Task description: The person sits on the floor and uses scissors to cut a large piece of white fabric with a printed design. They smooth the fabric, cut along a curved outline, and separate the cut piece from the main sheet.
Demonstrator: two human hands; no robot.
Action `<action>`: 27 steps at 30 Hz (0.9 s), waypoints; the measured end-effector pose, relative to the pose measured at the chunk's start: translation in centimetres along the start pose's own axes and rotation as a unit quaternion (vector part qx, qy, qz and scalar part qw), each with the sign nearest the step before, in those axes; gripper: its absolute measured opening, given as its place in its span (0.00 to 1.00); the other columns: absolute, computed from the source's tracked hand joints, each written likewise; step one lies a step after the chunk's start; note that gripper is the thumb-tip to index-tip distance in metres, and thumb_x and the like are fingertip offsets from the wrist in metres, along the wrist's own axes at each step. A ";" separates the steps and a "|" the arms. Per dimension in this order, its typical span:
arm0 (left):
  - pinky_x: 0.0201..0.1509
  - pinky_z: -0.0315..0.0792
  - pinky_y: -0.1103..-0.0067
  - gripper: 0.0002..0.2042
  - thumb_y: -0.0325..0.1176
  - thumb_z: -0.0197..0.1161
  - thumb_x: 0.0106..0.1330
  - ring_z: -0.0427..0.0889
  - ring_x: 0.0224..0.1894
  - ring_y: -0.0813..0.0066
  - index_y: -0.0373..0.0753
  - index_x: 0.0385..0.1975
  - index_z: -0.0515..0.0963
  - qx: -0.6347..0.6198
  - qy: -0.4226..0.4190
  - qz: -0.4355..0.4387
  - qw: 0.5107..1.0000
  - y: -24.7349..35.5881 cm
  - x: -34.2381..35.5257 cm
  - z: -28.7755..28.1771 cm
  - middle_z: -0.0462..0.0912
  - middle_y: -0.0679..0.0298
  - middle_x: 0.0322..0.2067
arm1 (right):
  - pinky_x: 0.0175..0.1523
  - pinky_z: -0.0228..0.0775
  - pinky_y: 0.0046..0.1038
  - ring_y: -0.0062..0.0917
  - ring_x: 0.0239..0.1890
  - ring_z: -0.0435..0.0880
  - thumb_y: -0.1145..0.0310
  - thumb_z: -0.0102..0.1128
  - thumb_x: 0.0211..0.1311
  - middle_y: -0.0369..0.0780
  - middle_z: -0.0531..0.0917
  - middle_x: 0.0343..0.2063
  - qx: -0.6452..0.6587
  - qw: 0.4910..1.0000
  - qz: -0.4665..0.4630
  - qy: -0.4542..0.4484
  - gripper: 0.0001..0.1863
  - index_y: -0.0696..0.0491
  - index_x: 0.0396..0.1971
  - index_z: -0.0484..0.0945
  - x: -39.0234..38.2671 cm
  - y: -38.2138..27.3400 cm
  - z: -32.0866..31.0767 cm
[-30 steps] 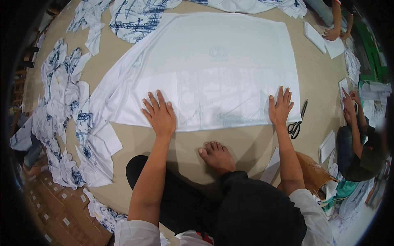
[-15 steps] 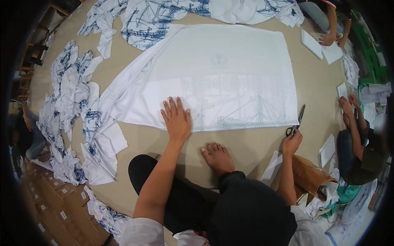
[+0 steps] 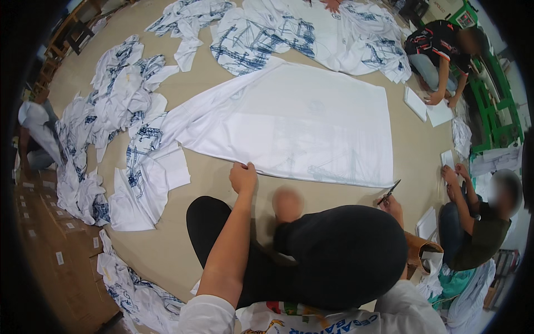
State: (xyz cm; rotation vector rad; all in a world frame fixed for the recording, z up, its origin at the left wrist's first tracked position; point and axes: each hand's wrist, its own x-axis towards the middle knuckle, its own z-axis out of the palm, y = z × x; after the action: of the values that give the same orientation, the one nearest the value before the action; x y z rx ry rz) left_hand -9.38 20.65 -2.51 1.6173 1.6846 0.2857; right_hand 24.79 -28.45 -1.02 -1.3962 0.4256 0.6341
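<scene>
A large white cloth (image 3: 300,122) with a faint blue line print showing through lies spread before me, folds along its left side. My left hand (image 3: 242,177) pinches its near edge left of centre, fingers closed. My right hand (image 3: 391,205) holds black-handled scissors (image 3: 394,188), blades angled up beside the cloth's near right corner. My bare foot, blurred, is just below the cloth, and my dark-clad knee covers part of my right forearm.
Heaps of printed white fabric (image 3: 119,94) lie left and behind. Co-workers (image 3: 473,222) handle pieces at right; another sits at left. White stacks (image 3: 414,103), a brown bag (image 3: 418,250) and green fixtures (image 3: 495,106) are at right, cardboard (image 3: 67,245) at lower left.
My left hand went from lying flat on the cloth to gripping its near edge. My right hand left the cloth and took up the scissors. The view shifted, showing more of the surroundings.
</scene>
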 end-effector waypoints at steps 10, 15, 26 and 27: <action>0.26 0.75 0.77 0.23 0.24 0.72 0.65 0.81 0.25 0.72 0.30 0.50 0.62 -0.341 -0.071 -0.105 0.932 2.0 -3.6 2.2 0.80 0.51 0.35 | 0.34 0.72 0.27 0.24 0.26 0.80 0.47 0.63 0.73 0.36 0.81 0.26 -0.138 0.973 0.118 -0.142 0.22 0.53 0.32 0.77 -21.3 13.7 17.5; 0.28 0.75 0.76 0.26 0.23 0.73 0.64 0.80 0.25 0.72 0.31 0.52 0.61 -0.342 -0.086 -0.078 0.933 -1.8 -2.8 3.1 0.79 0.53 0.36 | 0.33 0.76 0.30 0.28 0.25 0.84 0.38 0.67 0.67 0.39 0.81 0.28 -0.224 0.916 0.242 -0.230 0.31 0.56 0.33 0.77 -24.1 12.9 22.7; 0.33 0.75 0.80 0.25 0.25 0.74 0.64 0.79 0.29 0.76 0.25 0.53 0.64 -0.320 -0.130 -0.074 0.935 -2.1 -2.8 1.9 0.81 0.57 0.32 | 0.39 0.68 0.22 0.17 0.33 0.76 0.40 0.59 0.74 0.32 0.78 0.30 -0.241 0.902 0.246 -0.260 0.27 0.53 0.38 0.80 -23.1 17.3 32.2; 0.34 0.75 0.80 0.26 0.26 0.74 0.64 0.79 0.29 0.76 0.24 0.53 0.64 -0.319 -0.136 -0.081 0.934 -1.9 -2.8 1.6 0.82 0.57 0.33 | 0.39 0.67 0.22 0.16 0.33 0.76 0.41 0.58 0.75 0.31 0.78 0.30 -0.237 0.903 0.228 -0.276 0.26 0.53 0.38 0.80 -23.1 17.9 32.7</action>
State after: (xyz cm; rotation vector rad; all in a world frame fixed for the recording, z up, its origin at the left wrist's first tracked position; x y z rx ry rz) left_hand -9.99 17.15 -3.76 0.9784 1.3140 0.4486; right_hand -7.21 1.05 4.20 -1.4944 0.1352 1.5547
